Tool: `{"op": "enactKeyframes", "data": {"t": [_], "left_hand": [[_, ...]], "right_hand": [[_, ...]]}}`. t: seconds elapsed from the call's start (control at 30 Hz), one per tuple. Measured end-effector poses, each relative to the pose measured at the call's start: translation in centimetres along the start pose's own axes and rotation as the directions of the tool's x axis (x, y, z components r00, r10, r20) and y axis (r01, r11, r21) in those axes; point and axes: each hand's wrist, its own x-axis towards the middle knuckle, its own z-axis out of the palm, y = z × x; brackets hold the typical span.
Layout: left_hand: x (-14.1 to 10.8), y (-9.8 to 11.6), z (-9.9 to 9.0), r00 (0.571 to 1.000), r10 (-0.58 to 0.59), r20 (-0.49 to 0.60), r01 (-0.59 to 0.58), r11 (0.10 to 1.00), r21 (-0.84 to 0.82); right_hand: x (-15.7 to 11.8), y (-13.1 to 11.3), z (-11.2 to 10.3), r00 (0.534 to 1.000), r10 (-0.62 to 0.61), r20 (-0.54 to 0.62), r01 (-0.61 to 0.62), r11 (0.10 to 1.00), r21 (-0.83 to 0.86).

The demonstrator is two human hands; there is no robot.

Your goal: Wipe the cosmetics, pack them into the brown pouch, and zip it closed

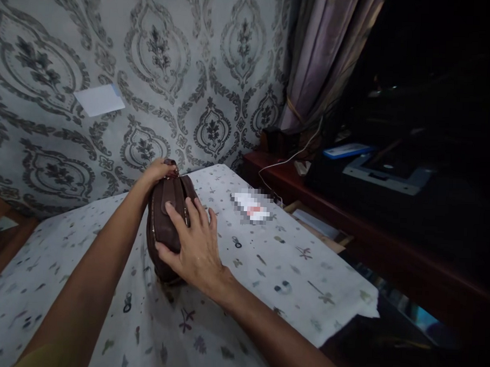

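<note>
A dark brown bag [163,241] with zippers stands on a table covered by a white patterned cloth [241,270]. At the bag's far end, my left hand [159,170] is closed round its strap or top edge. My right hand [199,246] lies against the near part of the bag, its fingers spread over the zipped top and side. The zipper on top looks partly open, but the inside is too dark to make out. To the right of the bag, a blurred white item [252,206] rests on the cloth.
Patterned wallpaper [161,50] rises behind the table, with a white card [100,100] on it. On the right are a dark red desk [282,171], a white cable [284,162], a half-open drawer [320,230], a blue-edged object [347,150] and a curtain [320,46].
</note>
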Motion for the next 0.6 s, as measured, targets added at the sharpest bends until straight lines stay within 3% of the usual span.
{"op": "enactKeyframes", "data": {"t": [0.1, 0.27, 0.6], "left_hand": [[-0.1, 0.1, 0.1, 0.999, -0.047, 0.017, 0.048, 0.998, -0.034], [-0.2, 0.2, 0.2, 0.998, -0.064, 0.016, 0.065, 0.996, -0.057], [-0.2, -0.1, 0.5, 0.998, -0.055, 0.016, 0.055, 0.998, -0.035]], "right_hand": [[0.0, -0.3, -0.2, 1.000, 0.019, 0.014, -0.019, 1.000, 0.010], [-0.2, -0.4, 0.3, 0.997, 0.000, -0.074, 0.000, 1.000, -0.004], [-0.3, 0.8, 1.1, 0.975, -0.128, -0.183, 0.136, 0.990, 0.031]]}}
